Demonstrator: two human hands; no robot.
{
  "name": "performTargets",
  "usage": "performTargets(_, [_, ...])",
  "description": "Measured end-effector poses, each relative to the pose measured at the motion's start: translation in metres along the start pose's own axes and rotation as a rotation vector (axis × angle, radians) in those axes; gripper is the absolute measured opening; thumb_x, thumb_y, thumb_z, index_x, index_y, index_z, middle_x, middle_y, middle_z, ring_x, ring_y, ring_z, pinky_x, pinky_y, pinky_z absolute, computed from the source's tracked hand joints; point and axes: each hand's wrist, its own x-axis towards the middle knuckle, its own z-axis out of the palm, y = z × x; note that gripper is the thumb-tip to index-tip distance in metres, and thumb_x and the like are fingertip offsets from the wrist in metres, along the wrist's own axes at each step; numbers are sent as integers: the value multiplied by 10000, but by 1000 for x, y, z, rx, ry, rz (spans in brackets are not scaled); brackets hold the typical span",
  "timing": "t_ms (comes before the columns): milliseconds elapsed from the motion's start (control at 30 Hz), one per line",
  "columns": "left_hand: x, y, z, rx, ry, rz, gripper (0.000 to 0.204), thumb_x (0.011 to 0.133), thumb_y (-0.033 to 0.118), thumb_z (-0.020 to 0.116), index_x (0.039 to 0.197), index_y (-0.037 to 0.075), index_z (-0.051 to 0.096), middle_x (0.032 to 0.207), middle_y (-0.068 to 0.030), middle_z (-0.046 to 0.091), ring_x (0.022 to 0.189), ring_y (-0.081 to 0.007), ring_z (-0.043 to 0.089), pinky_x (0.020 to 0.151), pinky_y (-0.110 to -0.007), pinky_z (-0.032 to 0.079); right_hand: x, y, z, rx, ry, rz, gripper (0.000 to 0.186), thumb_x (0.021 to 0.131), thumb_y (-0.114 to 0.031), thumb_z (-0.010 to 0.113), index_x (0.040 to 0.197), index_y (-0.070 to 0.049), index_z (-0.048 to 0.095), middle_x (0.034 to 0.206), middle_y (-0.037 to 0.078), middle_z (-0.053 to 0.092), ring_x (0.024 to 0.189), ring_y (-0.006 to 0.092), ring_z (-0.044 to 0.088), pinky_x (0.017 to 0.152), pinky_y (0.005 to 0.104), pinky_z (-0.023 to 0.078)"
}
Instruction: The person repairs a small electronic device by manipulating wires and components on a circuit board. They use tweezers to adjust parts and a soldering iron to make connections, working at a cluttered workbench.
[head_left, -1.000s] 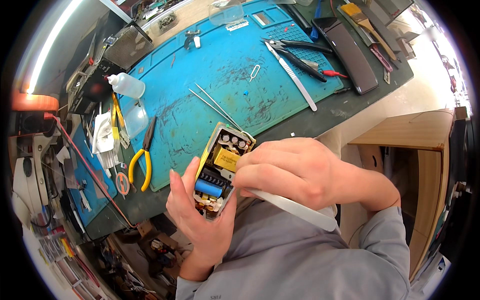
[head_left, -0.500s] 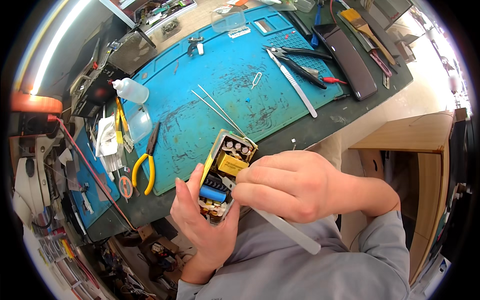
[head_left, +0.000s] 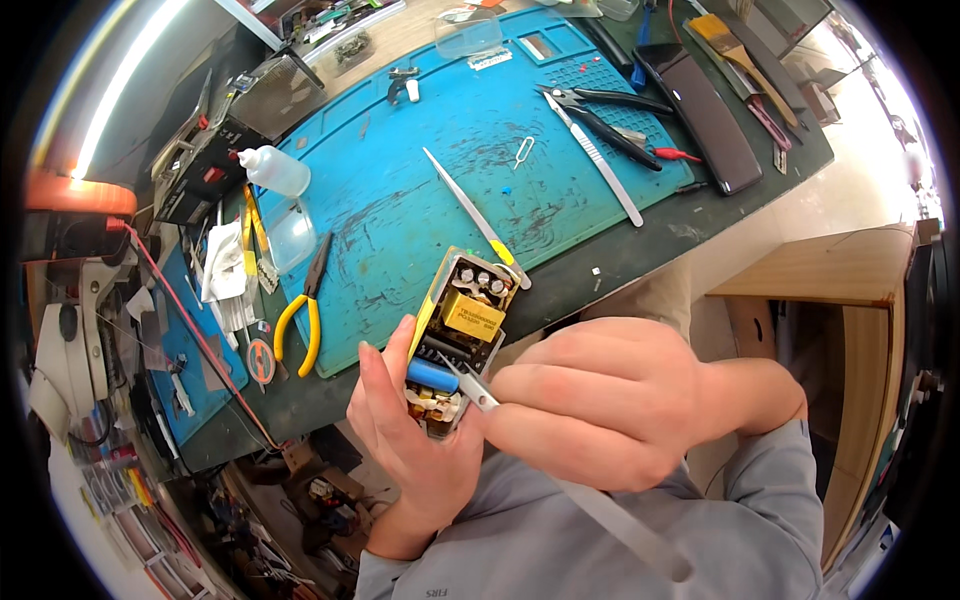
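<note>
Left hand [head_left: 415, 440] cups a small circuit board [head_left: 458, 340] from below, thumb up along its left edge, fingers wrapped under. Board held above the near table edge, over the lap, tilted. On it: a yellow transformer [head_left: 472, 314], a blue capacitor [head_left: 432, 375], a row of small dark capacitors at the far end, copper coil at the near end.

Right hand [head_left: 590, 400] is closed in a fist around a flat metal pry tool [head_left: 478, 392]; its tip touches the board just beside the blue capacitor. The tool's long handle runs out under the hand toward the lower right.

Blue mat [head_left: 420, 190] covers most of the table [head_left: 680, 235]. On it: tweezers [head_left: 470, 210], a scalpel-like blade [head_left: 600, 160], a wire clip [head_left: 523, 150]. Yellow-handled pliers [head_left: 305, 310] lie at the mat's left edge.

Containers: a white squeeze bottle [head_left: 275, 170] lying on its side at the left, contents not readable; a clear plastic cup [head_left: 290, 235] just beside it, looks empty; a clear box [head_left: 468, 32] at the mat's far edge, contents cannot be told. A dark case [head_left: 705, 115] lies at the right, shut.
</note>
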Motion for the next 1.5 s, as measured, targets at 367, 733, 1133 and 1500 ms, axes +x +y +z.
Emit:
performTargets(367, [-5,1,6,1,-13,-31,1089,740,21,848,1576,-4,153,1383,-205,561,1228,-302,569,1093,-415,362,-21,10,3,73,-79,128,314,739,-18,759,1032,4,648,916,100,681,774,237,704,615,313,576])
performTargets(733, [-6,2,5,-11,-25,-48,1082,741,-8,838,1573,-15,146,1386,-241,541,1233,-319,572,1095,-435,381,-24,11,7,44,-75,109,279,759,-75,703,1022,-6,639,927,76,665,792,209,695,606,304,566])
performTargets(1133, [-5,3,3,14,-40,-36,1069,752,10,836,1571,-18,150,1385,-228,544,1243,-318,565,1107,-439,365,-22,11,5,53,-117,112,281,771,-91,697,1034,-13,635,952,80,665,813,205,691,610,303,561])
performTargets(1500, [-6,2,4,-21,-35,-46,1073,746,-5,833,1573,-12,149,1386,-237,536,1243,-317,565,1095,-439,383,-21,10,5,50,-117,115,285,759,-84,691,1028,-12,628,948,83,657,798,205,682,612,308,561])
